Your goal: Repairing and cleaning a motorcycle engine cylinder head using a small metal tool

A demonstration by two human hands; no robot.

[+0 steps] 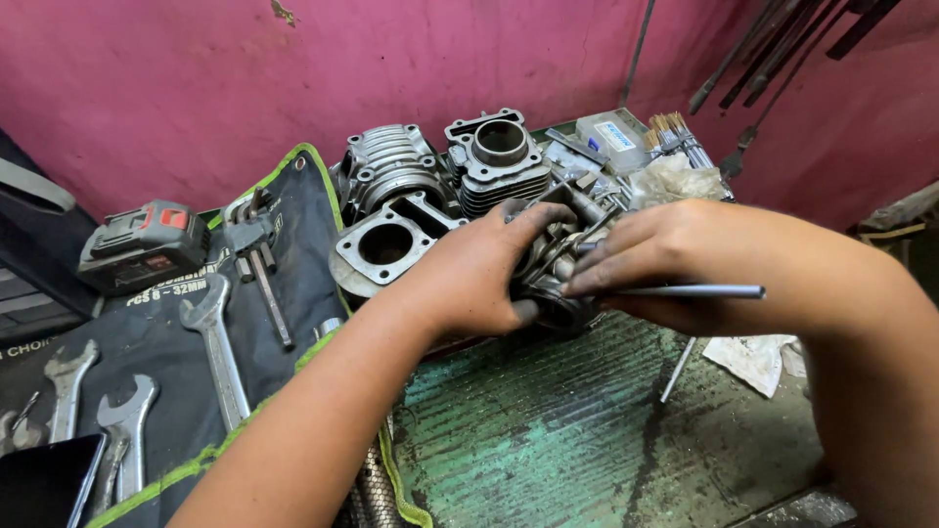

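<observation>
My left hand [474,274] grips a grey finned metal engine part [550,264] in the middle of the workbench, fingers curled over its top. From the right, my right hand [665,259] rests its fingers on the same part and pinches a thin metal rod [699,290] that sticks out to the right. Both hands are smeared with dark grease. Most of the held part is hidden between them.
Three engine cylinders [391,181] [497,156] [389,244] stand behind the hands. A dark tool roll [284,210] with several spanners [217,342] lies at left, beside a battery pack [145,242]. Worn green benchtop [577,420], a second rod [677,370], a rag [758,357], brushes [675,135], pink wall.
</observation>
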